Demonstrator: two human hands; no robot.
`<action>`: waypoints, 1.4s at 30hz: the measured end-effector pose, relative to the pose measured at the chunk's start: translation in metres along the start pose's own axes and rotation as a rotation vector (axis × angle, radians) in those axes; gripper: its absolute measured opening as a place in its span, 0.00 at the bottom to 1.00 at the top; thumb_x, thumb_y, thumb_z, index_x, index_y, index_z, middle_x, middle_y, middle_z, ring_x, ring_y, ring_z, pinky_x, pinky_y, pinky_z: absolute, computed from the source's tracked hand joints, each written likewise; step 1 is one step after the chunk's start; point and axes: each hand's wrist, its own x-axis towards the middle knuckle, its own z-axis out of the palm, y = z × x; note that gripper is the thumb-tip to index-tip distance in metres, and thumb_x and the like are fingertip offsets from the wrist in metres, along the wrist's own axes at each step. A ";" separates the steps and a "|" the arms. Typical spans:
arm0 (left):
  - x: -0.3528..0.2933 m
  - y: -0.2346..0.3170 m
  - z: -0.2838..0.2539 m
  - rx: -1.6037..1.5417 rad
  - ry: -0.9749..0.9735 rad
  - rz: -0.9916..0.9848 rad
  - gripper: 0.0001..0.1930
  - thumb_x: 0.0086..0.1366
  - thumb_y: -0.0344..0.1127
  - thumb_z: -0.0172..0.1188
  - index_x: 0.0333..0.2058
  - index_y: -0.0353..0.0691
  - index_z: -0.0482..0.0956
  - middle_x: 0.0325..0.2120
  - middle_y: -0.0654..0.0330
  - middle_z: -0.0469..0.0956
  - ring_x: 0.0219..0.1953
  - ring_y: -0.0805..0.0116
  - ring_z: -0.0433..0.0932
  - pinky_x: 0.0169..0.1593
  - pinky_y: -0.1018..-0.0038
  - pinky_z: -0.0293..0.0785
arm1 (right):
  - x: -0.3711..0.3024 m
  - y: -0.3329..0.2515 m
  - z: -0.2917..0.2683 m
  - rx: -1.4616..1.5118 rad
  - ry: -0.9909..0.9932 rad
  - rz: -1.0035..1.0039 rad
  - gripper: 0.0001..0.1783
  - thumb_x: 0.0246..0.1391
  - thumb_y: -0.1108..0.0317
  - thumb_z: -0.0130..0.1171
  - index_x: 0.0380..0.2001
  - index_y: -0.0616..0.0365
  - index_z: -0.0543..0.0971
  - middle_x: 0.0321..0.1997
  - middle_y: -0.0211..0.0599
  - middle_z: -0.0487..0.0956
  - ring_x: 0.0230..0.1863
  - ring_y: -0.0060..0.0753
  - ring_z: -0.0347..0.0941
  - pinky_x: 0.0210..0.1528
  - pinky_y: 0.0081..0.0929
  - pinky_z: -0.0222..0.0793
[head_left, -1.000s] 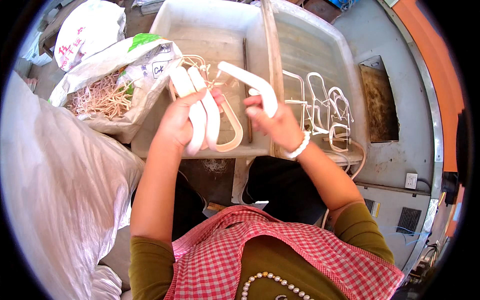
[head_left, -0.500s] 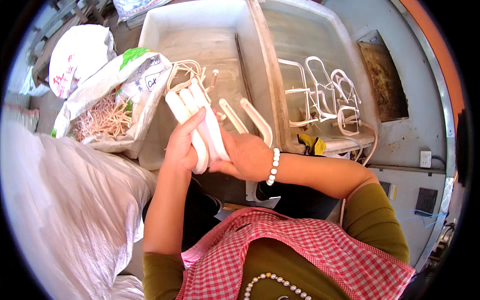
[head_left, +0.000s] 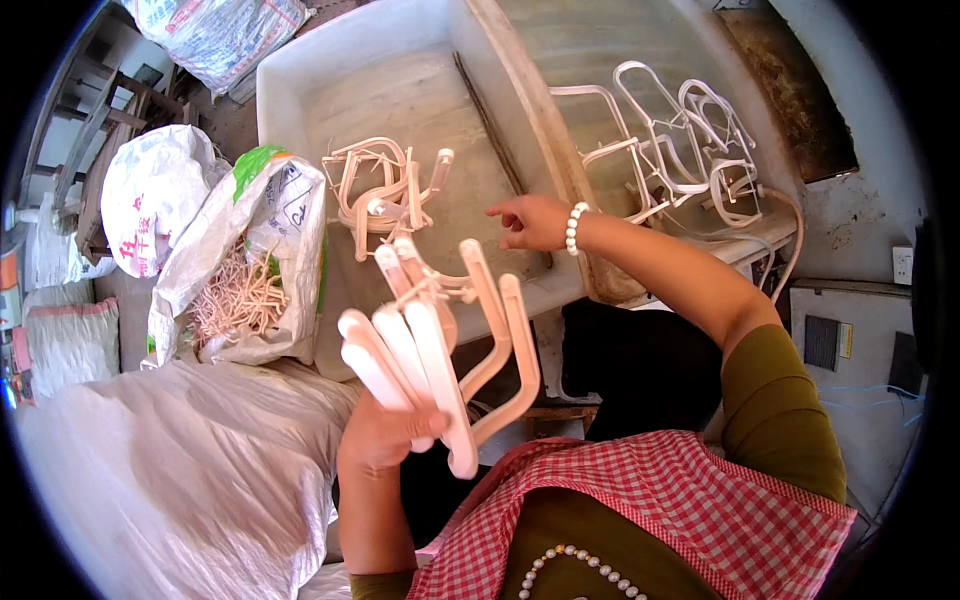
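Low in front of me, my left hand [head_left: 392,432] is closed around a bundle of pale pink-white plastic handles [head_left: 432,375], long bent bars. Some of them are still joined by thin strips at their far ends. My right hand [head_left: 532,222] is stretched out over the near right part of the white tub [head_left: 350,75], holding nothing, fingers apart and the index finger pointing left. To the left of it, inside that tub, lies a tangle of pale pink moulded plastic frames [head_left: 385,195].
A second tub [head_left: 560,40] on the right holds more white moulded frames [head_left: 660,140]. An open woven sack [head_left: 180,290] with thin pink plastic scraps [head_left: 240,305] stands left, beside a stuffed white bag [head_left: 150,200]. A large pale sack [head_left: 180,480] fills the near left.
My right hand has let go of the handles and moved up and right over the tub. The left hand keeps the bundle, now lower and turned. The view has shifted too.
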 end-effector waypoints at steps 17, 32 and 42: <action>-0.003 0.011 0.001 -0.148 -0.185 0.320 0.30 0.42 0.23 0.71 0.47 0.33 0.69 0.27 0.56 0.74 0.26 0.64 0.72 0.31 0.71 0.70 | 0.040 -0.001 0.082 0.398 -0.208 -0.469 0.28 0.48 0.53 0.63 0.48 0.58 0.74 0.46 0.44 0.76 0.46 0.40 0.72 0.51 0.31 0.67; 0.004 0.029 -0.010 -0.392 -0.015 0.434 0.24 0.54 0.31 0.65 0.47 0.36 0.65 0.22 0.62 0.63 0.19 0.72 0.63 0.25 0.73 0.65 | 0.002 -0.017 -0.013 0.648 -0.445 -0.043 0.18 0.50 0.57 0.66 0.37 0.59 0.80 0.28 0.27 0.79 0.29 0.16 0.72 0.34 0.18 0.70; 0.005 0.036 -0.006 -0.575 -0.292 0.557 0.21 0.61 0.29 0.57 0.50 0.38 0.59 0.23 0.65 0.62 0.23 0.76 0.63 0.32 0.73 0.68 | 0.013 -0.010 0.050 0.757 -0.464 -0.174 0.20 0.44 0.57 0.71 0.34 0.61 0.80 0.24 0.25 0.76 0.23 0.16 0.69 0.26 0.17 0.66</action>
